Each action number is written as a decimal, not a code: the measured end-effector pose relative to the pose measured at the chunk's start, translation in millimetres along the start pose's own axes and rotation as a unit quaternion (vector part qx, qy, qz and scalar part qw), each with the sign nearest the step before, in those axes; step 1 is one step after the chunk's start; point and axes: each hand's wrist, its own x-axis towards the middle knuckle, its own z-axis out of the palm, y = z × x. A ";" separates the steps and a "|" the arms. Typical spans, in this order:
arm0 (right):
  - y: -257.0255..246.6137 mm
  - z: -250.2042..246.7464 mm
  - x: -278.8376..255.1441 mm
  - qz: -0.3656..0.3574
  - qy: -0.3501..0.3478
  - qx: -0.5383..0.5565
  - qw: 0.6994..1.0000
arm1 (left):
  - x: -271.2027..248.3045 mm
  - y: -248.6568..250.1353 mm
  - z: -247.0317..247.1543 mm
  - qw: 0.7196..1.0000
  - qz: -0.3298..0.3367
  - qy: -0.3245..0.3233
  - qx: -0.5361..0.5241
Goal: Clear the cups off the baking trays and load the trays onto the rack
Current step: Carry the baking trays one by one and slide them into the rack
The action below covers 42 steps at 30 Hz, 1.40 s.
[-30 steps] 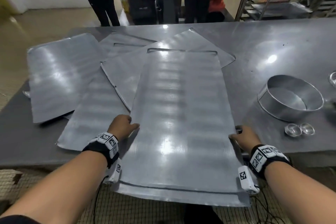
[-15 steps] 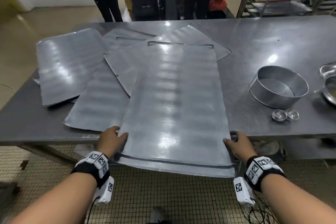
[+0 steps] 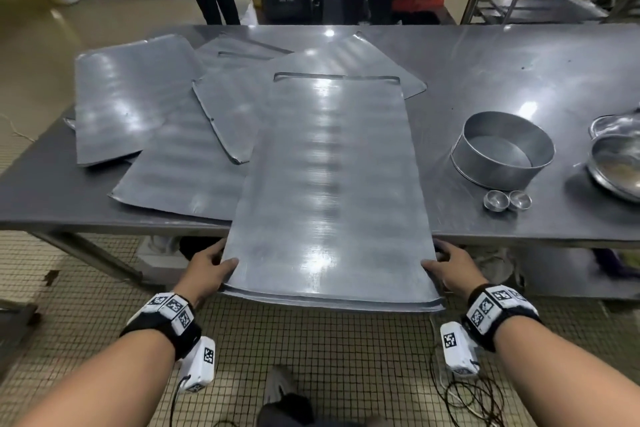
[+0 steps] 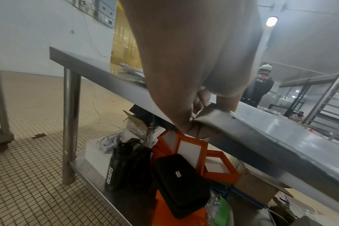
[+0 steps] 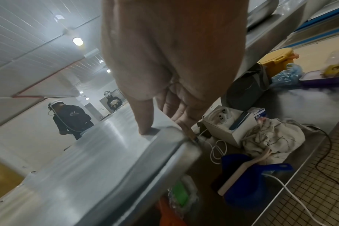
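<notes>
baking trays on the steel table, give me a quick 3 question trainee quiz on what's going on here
1. True or false: the left hand and right hand grip the near corners of the front tray.
2. The two small cups sit: A) on a tray, B) on the table beside the round tin, C) inside the tin.
3. Fill in: the front tray's near end overhangs the table's ____ edge.

Key: 1 true; 2 B; 3 near
</notes>
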 end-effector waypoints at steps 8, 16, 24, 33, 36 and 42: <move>33.9 -15.6 -17.2 -0.002 -0.023 0.050 0.998 | -32.1 -10.1 14.5 0.999 0.004 -0.034 -0.024; 64.3 -16.9 -44.1 -0.006 -0.020 0.091 0.996 | -70.9 -18.4 26.0 0.997 -0.008 -0.064 -0.052; 61.8 -9.0 -51.9 -0.010 0.050 0.034 0.998 | -66.8 -11.3 49.8 0.999 -0.023 0.033 -0.004; 46.0 -11.8 -15.4 -0.012 0.043 -0.010 0.999 | -27.3 3.0 67.0 0.996 0.025 0.061 0.066; 49.0 -11.8 -5.8 -0.017 0.047 -0.013 0.999 | -14.1 1.0 69.1 0.993 0.042 0.075 0.081; 45.7 -10.5 -7.7 -0.038 0.065 0.010 0.997 | -2.8 -1.4 67.6 0.987 0.050 0.098 0.114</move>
